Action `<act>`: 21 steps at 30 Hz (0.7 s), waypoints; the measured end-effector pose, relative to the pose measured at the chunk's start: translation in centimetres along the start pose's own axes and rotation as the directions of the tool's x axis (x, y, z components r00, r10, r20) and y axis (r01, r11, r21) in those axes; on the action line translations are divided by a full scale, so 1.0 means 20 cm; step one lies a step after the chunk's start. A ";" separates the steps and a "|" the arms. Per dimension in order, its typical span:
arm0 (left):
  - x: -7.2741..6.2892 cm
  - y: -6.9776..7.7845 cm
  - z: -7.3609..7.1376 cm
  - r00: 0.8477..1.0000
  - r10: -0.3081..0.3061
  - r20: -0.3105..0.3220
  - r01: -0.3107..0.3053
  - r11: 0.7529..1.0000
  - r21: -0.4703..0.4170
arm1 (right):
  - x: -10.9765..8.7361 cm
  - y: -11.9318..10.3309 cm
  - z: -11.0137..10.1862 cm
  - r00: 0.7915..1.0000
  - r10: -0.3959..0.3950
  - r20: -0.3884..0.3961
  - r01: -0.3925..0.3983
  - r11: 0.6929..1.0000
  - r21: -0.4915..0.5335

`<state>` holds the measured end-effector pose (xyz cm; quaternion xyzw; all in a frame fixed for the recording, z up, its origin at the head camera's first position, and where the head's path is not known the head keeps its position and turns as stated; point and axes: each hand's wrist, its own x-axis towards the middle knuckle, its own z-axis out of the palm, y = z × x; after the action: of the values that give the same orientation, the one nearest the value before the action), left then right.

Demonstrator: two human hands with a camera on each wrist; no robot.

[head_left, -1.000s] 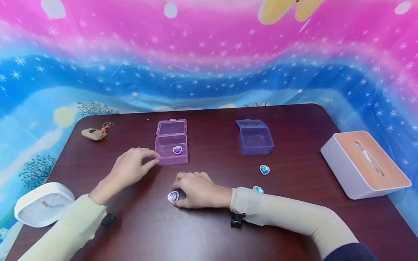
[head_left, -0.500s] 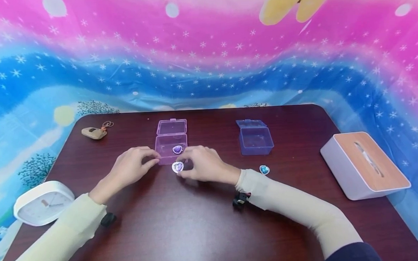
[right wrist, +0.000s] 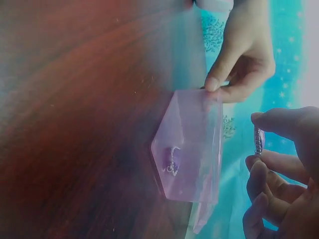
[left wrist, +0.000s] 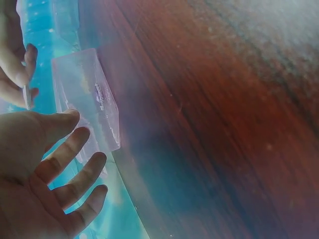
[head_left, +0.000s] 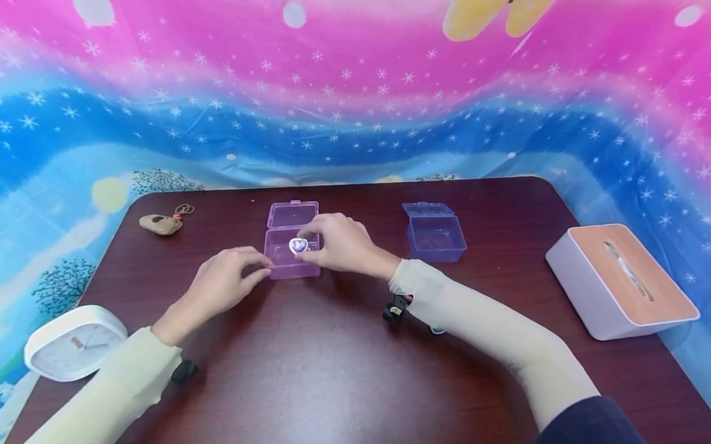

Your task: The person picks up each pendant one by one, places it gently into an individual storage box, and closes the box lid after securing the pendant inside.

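Observation:
My right hand (head_left: 347, 245) pinches a heart-shaped purple gem with a sparkling rim (head_left: 299, 245) between thumb and forefinger, above the pink see-through box (head_left: 295, 271). In the right wrist view this held gem (right wrist: 258, 141) shows edge-on, apart from the box. Another purple gem (right wrist: 172, 162) lies inside the box, mostly hidden by the held one in the head view. The box lid (head_left: 292, 215) stands raised at the back. At the box's left front corner, my left hand (head_left: 224, 281) holds its side with thumb and fingertips; its other fingers (left wrist: 82, 209) are loosely bent.
A blue see-through box (head_left: 436, 248) with raised lid stands to the right. A blue gem (head_left: 436, 330) peeks out beneath the right sleeve. White clock (head_left: 77, 343) at left, tissue box (head_left: 623, 280) at right, tan pouch-like object (head_left: 160, 224) at back left.
My right hand has lifted the purple gem off the table and carried it away from me to above the pink box. My left hand stays at the box's corner.

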<state>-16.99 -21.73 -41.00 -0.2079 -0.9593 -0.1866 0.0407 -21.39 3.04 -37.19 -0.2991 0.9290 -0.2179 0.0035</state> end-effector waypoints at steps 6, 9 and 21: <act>0.01 0.00 0.00 1.000 0.013 -0.008 -0.013 1.000 -0.001 | 0.07 0.01 0.02 0.999 0.041 0.021 -0.041 0.999 0.002; 0.01 0.01 0.00 1.000 0.017 -0.014 -0.017 1.000 -0.003 | 0.10 0.01 0.04 0.998 0.052 0.019 -0.052 0.999 -0.001; 0.00 0.00 0.00 1.000 0.013 -0.023 -0.013 1.000 0.000 | 0.15 -0.01 0.14 0.998 0.061 -0.011 -0.062 0.997 -0.040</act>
<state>-16.90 -21.72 -40.95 -0.2117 -0.9575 -0.1888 0.0528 -23.36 0.21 -39.30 -0.2693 0.9419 -0.2005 -0.0001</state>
